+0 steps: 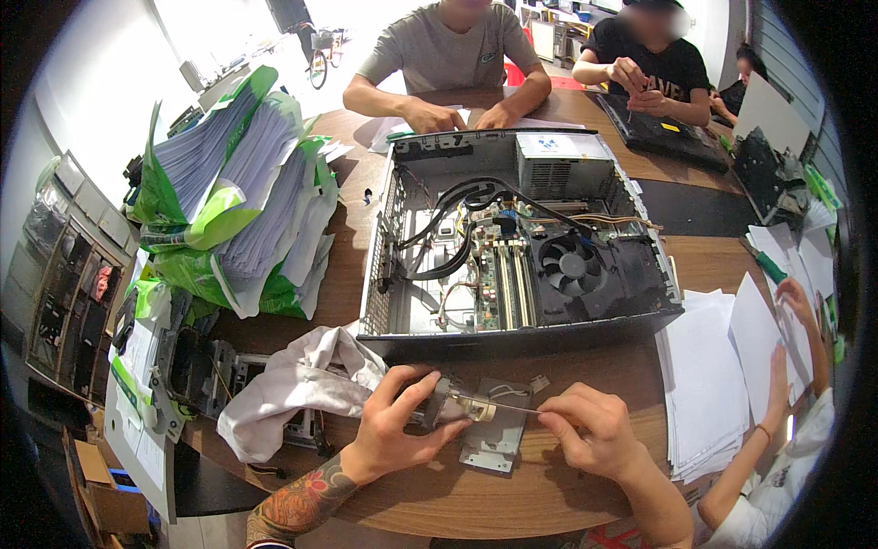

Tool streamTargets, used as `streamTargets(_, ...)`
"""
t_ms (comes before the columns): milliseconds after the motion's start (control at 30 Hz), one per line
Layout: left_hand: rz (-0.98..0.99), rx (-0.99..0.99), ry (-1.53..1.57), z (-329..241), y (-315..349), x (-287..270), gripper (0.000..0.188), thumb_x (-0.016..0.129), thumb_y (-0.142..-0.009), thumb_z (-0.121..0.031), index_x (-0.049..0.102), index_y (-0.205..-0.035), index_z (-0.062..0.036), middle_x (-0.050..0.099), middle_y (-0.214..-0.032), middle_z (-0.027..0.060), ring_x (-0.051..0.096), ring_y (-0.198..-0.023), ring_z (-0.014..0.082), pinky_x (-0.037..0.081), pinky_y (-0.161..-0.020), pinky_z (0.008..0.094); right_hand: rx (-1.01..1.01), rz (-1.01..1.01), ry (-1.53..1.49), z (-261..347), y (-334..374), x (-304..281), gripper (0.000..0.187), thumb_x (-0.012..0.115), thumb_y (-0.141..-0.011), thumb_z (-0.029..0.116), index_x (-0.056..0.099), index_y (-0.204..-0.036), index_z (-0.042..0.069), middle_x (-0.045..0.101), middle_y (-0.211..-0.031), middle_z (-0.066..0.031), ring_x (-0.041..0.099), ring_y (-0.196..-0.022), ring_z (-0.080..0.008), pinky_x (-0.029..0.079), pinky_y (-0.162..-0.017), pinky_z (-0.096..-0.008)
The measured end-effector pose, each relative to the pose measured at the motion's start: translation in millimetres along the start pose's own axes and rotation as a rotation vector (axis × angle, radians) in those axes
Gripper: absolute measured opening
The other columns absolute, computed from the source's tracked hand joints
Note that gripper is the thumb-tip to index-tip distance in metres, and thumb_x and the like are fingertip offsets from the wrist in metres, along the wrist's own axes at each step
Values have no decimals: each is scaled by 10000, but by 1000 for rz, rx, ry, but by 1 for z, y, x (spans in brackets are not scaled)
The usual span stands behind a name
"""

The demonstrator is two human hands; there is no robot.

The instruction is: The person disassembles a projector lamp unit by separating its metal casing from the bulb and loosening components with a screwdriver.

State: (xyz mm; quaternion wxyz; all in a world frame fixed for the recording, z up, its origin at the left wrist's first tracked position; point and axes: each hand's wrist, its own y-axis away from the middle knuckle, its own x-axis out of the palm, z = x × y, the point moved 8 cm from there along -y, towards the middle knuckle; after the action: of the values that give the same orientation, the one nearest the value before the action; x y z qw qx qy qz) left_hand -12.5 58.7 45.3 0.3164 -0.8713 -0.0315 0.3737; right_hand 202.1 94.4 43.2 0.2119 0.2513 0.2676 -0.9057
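Close to the table's front edge, my left hand (pixel 393 428) is closed around a small dark grey part (pixel 446 403) with a pale round end. Its exact kind is hard to make out. From that part a thin light strand (pixel 512 406), perhaps a wire, runs right to my right hand (pixel 590 430), whose thumb and forefinger pinch its end. Under the strand lies a flat grey metal plate (pixel 494 444) with small holes. Just beyond my hands stands an opened desktop computer case (pixel 521 342), showing a black fan (pixel 569 267), memory sticks, black cables and a silver power supply (pixel 558 165).
A crumpled white cloth (pixel 302 384) lies left of my left hand on metal frames. Tall paper stacks in green wrapping (pixel 238 197) rise at the left. White sheets (pixel 704 384) spread at the right, beside another person's arms (pixel 777 384). Two people work across the wooden table (pixel 439 512).
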Motion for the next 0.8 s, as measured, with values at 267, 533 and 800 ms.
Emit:
streamTargets(267,-3,-75,-10,5,3,-1,654,925,-611,-189,611,-1146,19,610,-1054,211,649,-904,314,541,-758,371,78,-172,-64,8,-5,-1,74,718,-827,34,652,-844,4,599,-778,-118,632,-650,-245,503,-542,-344)
streamTargets(533,14,-38,-23,3,3,2,646,918,-624,-191,605,-1146,27,608,-1049,214,640,-926,328,534,-774,386,77,-10,-64,-14,1,3,155,740,-813,60,616,-881,-2,596,-752,-116,640,-649,-272,516,-594,-329)
streamTargets(800,12,-62,-20,4,4,1,649,918,-617,-186,603,-1143,25,616,-1063,219,645,-924,328,535,-781,386,44,-96,-66,2,1,2,114,731,-824,80,637,-873,38,608,-742,-115,630,-623,-262,495,-557,-327)
